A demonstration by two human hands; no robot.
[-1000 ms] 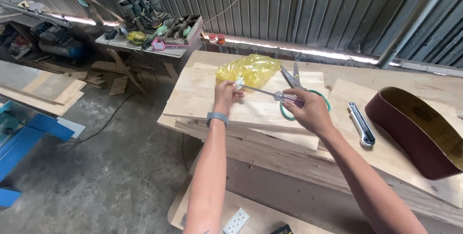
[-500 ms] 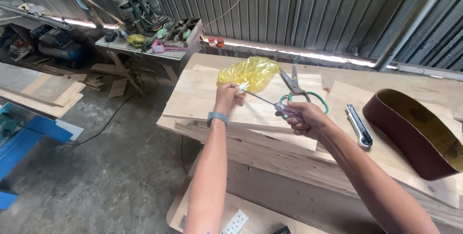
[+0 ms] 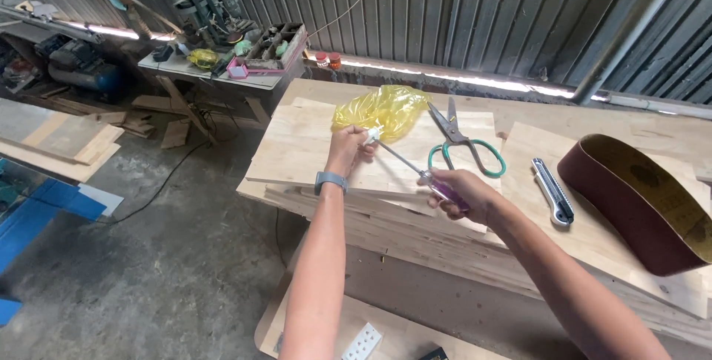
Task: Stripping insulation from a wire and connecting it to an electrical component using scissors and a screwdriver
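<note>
Here the right hand (image 3: 461, 195) grips the purple-handled screwdriver (image 3: 415, 169); its shaft runs toward ten o'clock, tip meeting a small white part (image 3: 373, 135) pinched by the left hand (image 3: 347, 149); beyond, at twelve o'clock, a yellow bag (image 3: 384, 110) lies on the tabletop (image 3: 297, 149).

Workshop, woodworking sort; corrugated metal wall (image 3: 460, 11) across the top of the frame; stacked plywood sheets (image 3: 356, 167) serve as the bench at centre; sanding belt (image 3: 638, 197) at right; cluttered tool table (image 3: 215, 63) at upper left with a machine (image 3: 81, 71) beside it; wood offcuts (image 3: 67, 141) on the bare concrete floor (image 3: 148, 271) at left.
</note>
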